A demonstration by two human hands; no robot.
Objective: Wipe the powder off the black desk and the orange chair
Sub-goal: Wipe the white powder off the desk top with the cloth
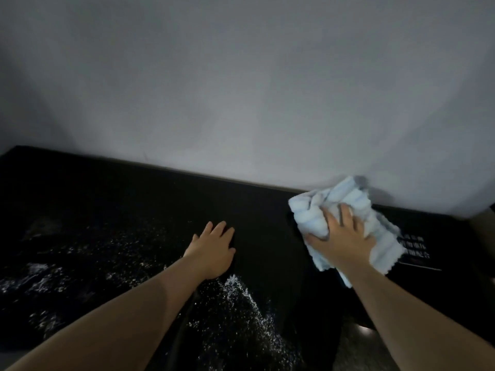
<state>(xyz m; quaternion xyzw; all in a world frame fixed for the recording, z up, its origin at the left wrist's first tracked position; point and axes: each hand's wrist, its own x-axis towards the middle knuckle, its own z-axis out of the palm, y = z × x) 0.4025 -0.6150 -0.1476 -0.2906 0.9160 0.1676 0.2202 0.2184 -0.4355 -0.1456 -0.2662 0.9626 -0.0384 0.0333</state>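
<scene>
Item: table (112,199), black, running along a grey wall (241,89).

Item: powder (241,298), white. Densest streak runs from just below the left wrist toward the near edge; thinner scatter spreads across the left half of the table. The far-right part looks largely free of it.

Item: cloth (348,207), pale blue, ribbed, bunched. Sits at the far right of the table, close to the wall.

Item: right hand (342,236). Fingers curled over the cloth and gripping it, palm down on top.

Item: left hand (214,250). Fingers straight and together, flat on the table, holding nothing.

Item: white printed lettering (412,247) on the table just right of the cloth; illegible.

Item: orange chair. Not visible.

Relation for the coming move: the powder lies left of and nearer than the cloth, with its main streak running far-to-near. The right hand holds the cloth; the left hand is closer to the streak. Judged: a sweep leftward and toward the body would meet it.
</scene>
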